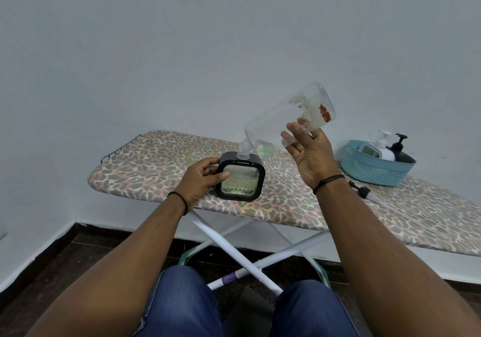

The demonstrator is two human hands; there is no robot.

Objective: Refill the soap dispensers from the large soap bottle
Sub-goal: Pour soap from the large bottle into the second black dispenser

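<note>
Right hand [308, 154] cradles the big clear soap bottle [289, 120] from below, fingers curled round it, neck tipped into the top of the square black dispenser [240, 176] on the ironing board [156, 159]. Left hand [201, 180] grips the dispenser's side. Only a little greenish soap sits at the shoulder. Risk: the mouth slips off the opening and soap runs onto the cover, or the dispenser tips on the padding.
</note>
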